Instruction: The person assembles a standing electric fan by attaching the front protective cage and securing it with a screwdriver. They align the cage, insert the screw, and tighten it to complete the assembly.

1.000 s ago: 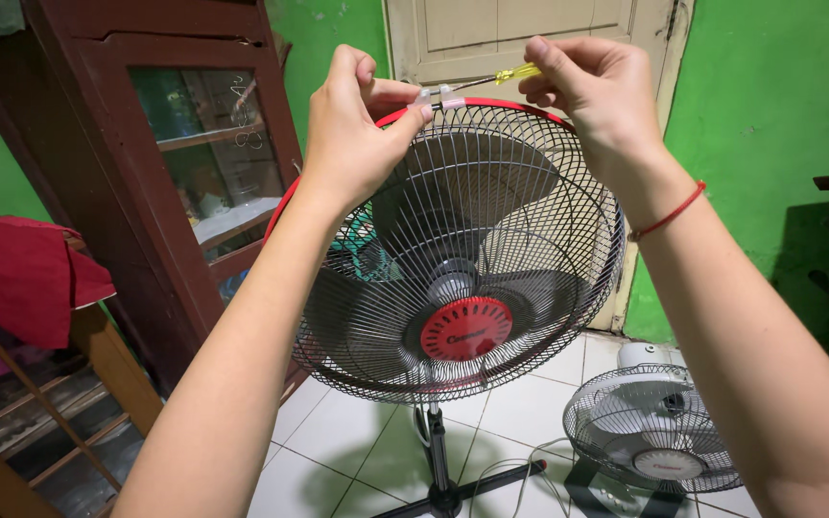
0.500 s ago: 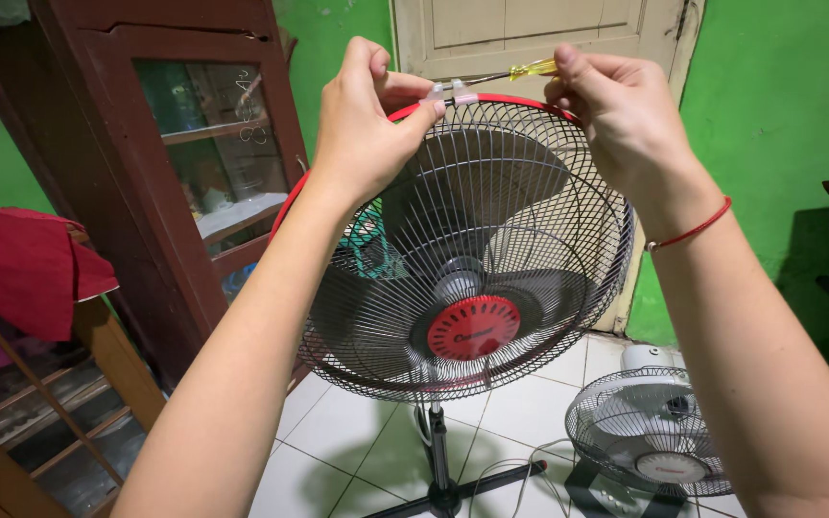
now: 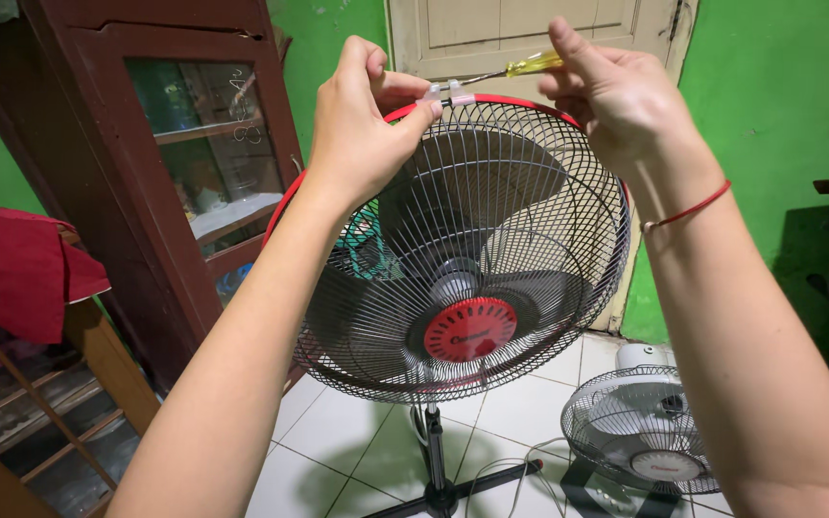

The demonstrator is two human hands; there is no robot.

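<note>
Left hand [image 3: 362,134]: fingers pinched on the pale clip [image 3: 443,96] atop the stand fan's wire guard [image 3: 491,240]. Clip still seated on the red rim; guard closed, nothing removed. Right hand [image 3: 616,96]: clenched on yellow-handled screwdriver [image 3: 520,67], tip at clip, between both hands.

Green walls [image 3: 779,115], cream door [image 3: 491,34], brown cabinet [image 3: 146,173], white-tiled floor [image 3: 338,432].

right hand [image 3: 616,96] raised slightly | screwdriver [image 3: 520,67] handle tilted higher | view shifted a little
</note>
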